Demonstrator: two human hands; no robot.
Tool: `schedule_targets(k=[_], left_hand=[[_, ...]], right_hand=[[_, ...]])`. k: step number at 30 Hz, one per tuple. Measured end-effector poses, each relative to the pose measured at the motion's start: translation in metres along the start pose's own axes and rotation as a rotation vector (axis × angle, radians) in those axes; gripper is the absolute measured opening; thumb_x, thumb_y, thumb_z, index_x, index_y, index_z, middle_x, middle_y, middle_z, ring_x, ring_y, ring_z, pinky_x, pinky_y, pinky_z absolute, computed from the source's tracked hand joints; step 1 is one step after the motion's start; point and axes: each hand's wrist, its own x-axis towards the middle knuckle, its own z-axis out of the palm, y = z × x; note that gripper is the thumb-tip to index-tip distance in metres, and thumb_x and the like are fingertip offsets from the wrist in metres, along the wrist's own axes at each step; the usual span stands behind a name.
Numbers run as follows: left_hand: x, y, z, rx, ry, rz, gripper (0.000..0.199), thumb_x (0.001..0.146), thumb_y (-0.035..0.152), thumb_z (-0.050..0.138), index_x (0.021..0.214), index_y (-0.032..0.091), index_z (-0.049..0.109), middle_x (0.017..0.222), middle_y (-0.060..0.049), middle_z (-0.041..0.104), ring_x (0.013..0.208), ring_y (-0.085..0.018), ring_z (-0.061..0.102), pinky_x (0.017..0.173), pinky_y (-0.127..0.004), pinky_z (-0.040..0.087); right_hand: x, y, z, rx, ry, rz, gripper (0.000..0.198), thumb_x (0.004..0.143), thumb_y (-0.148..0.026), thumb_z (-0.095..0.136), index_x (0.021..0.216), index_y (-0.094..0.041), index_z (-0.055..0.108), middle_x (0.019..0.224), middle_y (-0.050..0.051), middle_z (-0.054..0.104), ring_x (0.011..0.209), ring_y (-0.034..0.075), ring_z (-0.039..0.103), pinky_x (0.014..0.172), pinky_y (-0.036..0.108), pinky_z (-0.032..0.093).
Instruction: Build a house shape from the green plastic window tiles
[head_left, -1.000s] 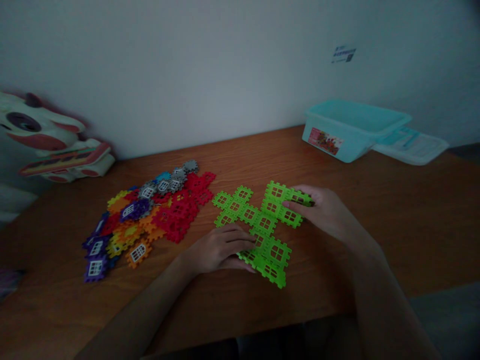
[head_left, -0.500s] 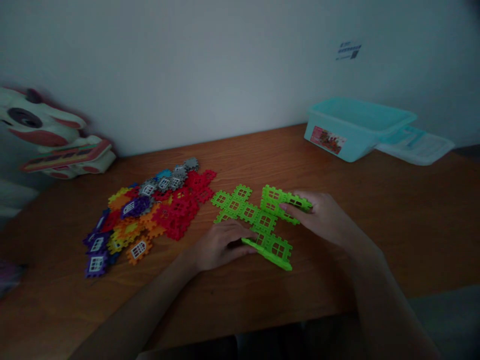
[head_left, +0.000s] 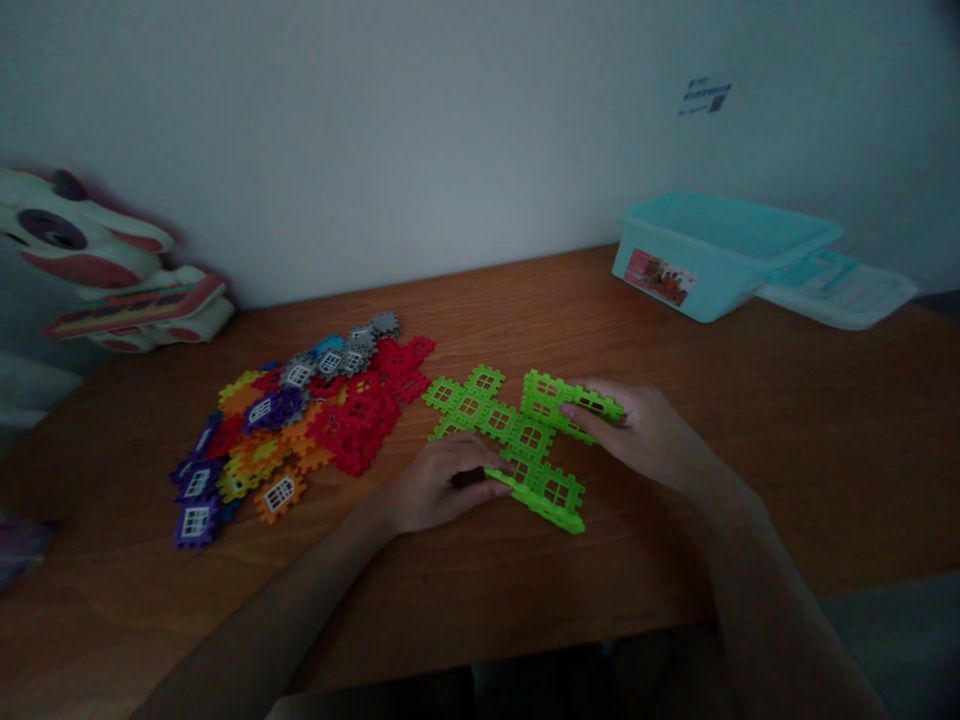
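Green window-tile sheet [head_left: 517,440]: our left hand [head_left: 439,485] and right hand [head_left: 637,430] fingers pinch its near and right flaps, now folded further up off the desk [head_left: 787,420].

Dim, underexposed view with a bluish cast; soft shadows, no glare, and blurred, bent edges.
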Motion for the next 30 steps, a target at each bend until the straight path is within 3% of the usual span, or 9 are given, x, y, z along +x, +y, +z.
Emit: schedule_targets(k=[11,14,25,30], left_hand=[[-0.0029,-0.0019,0.0003,0.021,0.100,0.023,0.015,0.095,0.029,0.064,0.106,0.019,0.067,0.093,-0.006,0.073,0.088,-0.017,0.069,0.078,-0.030,0.055],[-0.0038,-0.0031,0.0008,0.027,0.078,0.038,0.013,0.094,0.027,0.065,0.105,0.018,0.067,0.093,-0.005,0.073,0.088,-0.016,0.068,0.079,-0.030,0.054],[-0.0037,-0.0045,0.0030,0.057,0.033,0.024,0.018,0.093,0.025,0.066,0.111,0.020,0.066,0.099,-0.004,0.074,0.091,-0.015,0.069,0.081,-0.028,0.054],[-0.0043,-0.0049,0.0027,0.050,0.019,0.025,0.022,0.091,0.030,0.070,0.111,0.021,0.067,0.100,-0.005,0.074,0.094,-0.017,0.070,0.083,-0.030,0.055]], right_hand=[[0.0009,-0.0031,0.0017,-0.013,-0.018,-0.027,0.024,0.097,-0.041,0.054,0.099,-0.025,0.072,0.094,0.002,0.078,0.082,0.022,0.071,0.072,0.031,0.052],[0.0013,-0.0013,0.0022,-0.029,-0.022,-0.047,0.024,0.097,-0.042,0.055,0.098,-0.024,0.072,0.093,0.002,0.078,0.081,0.022,0.071,0.071,0.032,0.053],[0.0002,-0.0010,0.0077,0.017,0.051,-0.073,0.030,0.096,-0.041,0.057,0.120,-0.029,0.069,0.117,0.003,0.075,0.105,0.025,0.071,0.088,0.038,0.058],[0.0012,0.0014,0.0078,0.019,0.009,-0.100,0.027,0.097,-0.038,0.057,0.118,-0.029,0.070,0.118,0.002,0.075,0.107,0.026,0.070,0.094,0.041,0.056]])
